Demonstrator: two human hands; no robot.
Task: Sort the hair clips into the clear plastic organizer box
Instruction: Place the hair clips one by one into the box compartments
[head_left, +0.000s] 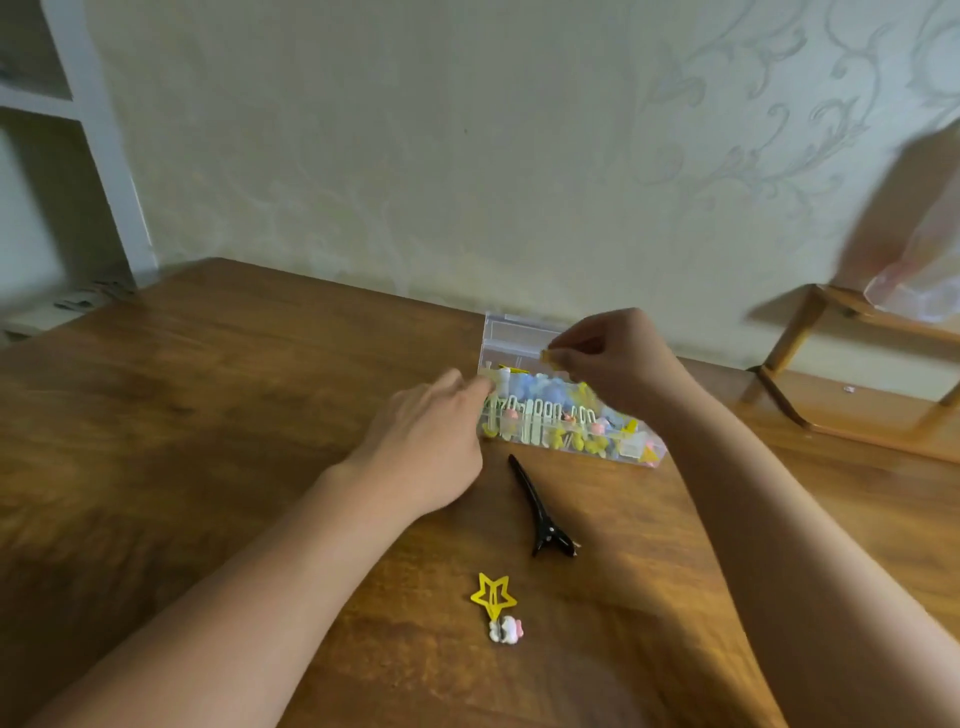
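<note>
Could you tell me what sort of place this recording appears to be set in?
Probably a room in a home: a wooden table stands against patterned wallpaper, with white shelves at the left and a small wooden rack at the right.

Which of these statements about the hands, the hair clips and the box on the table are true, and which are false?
1. The right hand pinches a small yellow clip above the clear organizer box. True.
2. The black alligator clip lies inside the box. False: it lies on the wooden table, in front of the box.
3. The yellow star clip lies on the table nearer the camera than the black clip. True.
4. The box is empty. False: it holds many pastel clips.
5. The left hand reaches to the box's left end. True.
</note>
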